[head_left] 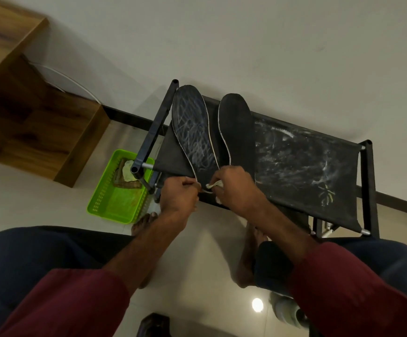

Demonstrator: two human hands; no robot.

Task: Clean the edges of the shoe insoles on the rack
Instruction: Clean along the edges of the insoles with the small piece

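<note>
Insole (192, 132) looks light, floppy: my left hand (179, 195) pinches its heel mid-frame, right hand (234, 187) clutches the cloth (214, 184).

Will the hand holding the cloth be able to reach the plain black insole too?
Probably yes. The right hand with the cloth is already beside the near end of the plain insole, and nothing on the rack lies between them.
</note>
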